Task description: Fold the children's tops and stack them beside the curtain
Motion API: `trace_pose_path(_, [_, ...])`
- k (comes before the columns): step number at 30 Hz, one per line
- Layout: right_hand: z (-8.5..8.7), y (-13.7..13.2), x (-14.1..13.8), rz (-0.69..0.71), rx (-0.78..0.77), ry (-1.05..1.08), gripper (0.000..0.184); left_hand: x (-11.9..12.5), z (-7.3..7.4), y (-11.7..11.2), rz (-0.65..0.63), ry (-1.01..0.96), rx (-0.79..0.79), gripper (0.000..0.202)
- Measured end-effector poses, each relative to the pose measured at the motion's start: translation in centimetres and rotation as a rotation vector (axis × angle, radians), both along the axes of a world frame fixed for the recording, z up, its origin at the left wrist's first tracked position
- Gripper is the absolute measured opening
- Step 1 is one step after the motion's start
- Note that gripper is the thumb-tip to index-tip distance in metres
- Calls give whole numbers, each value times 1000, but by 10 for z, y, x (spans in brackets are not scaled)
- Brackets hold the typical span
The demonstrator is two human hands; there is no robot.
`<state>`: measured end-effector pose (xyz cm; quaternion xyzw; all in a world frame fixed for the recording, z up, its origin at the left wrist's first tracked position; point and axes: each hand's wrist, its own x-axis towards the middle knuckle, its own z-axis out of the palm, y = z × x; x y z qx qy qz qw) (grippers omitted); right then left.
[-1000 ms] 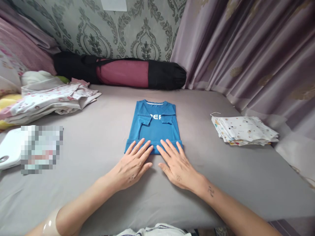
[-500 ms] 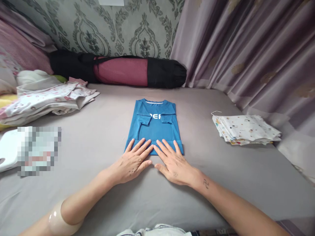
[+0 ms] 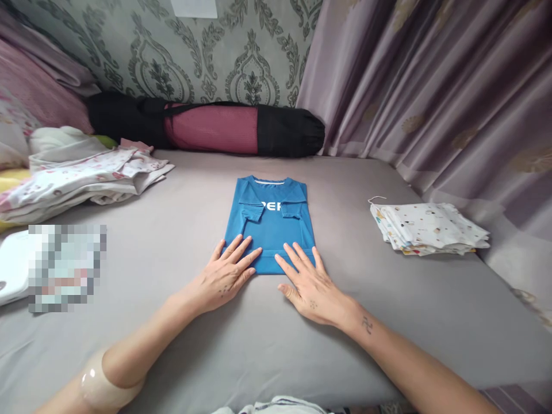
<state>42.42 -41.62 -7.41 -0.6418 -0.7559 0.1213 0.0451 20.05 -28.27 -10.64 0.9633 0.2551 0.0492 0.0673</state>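
Observation:
A blue T-shirt (image 3: 276,233) lies flat in front of me, its sides and sleeves folded in over white lettering and its neckline pointing away. My left hand (image 3: 228,273) rests palm down on the shirt's near left corner, fingers spread. On the near right corner lies my right hand (image 3: 308,282), also flat with the fingers apart. A strip of the folded hem shows between the two hands. Neither hand grips anything; the cloth under the palms is hidden.
All this is on a grey bed sheet (image 3: 345,356). Folded patterned white cloths (image 3: 431,227) sit at the right, a pile of clothes (image 3: 86,172) at the left. Nearer on the left is a white object (image 3: 15,264), partly blurred. A black and pink rolled bag (image 3: 211,127) lies along the wall.
My hands have moved apart along the near hem, the left one leftward and the right one slightly rightward. The shirt keeps its folded shape.

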Motion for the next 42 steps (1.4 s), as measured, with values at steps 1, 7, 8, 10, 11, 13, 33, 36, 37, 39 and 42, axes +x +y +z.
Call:
trace_pose_path(1, [-1, 0, 1, 2, -6, 2, 63, 0, -1, 0, 1, 8, -4, 50])
trace_pose_path(7, [-6, 1, 1, 7, -31, 10, 63, 0, -6, 1, 5, 33, -6, 51])
trace_pose_path(8, [-6, 1, 1, 5, -33, 10, 63, 0, -6, 1, 5, 32, -3, 51])
trace_pose_path(10, [-5, 1, 1, 0, -34, 11, 63, 0, -7, 2, 6, 28, 1, 51])
trace_pose_path(11, [-5, 1, 1, -2, -36, 14, 63, 0, -7, 2, 4, 27, 1, 51])
trace_pose_path(13, [-3, 1, 1, -3, -47, 24, 62, -1, -7, 2, 0, 25, -4, 51])
trace_pose_path(33, [-12, -1, 26, -140, -12, 5, 60, -18, -5, 20, 92, 42, -45, 56])
trace_pose_path(36, [-14, -1, 26, -138, -17, 6, 59, -17, -7, 20, 86, 33, -40, 56])
trace_pose_path(37, [-15, -1, 26, -140, -20, 4, 59, -17, -7, 20, 82, 24, -38, 56])
trace_pose_path(39, [-15, -1, 26, -148, -22, -2, 59, -18, -7, 19, 79, 2, -36, 55])
trace_pose_path(42, [-15, -1, 26, -157, -9, -3, 58, -20, -4, 18, 69, -71, -14, 53])
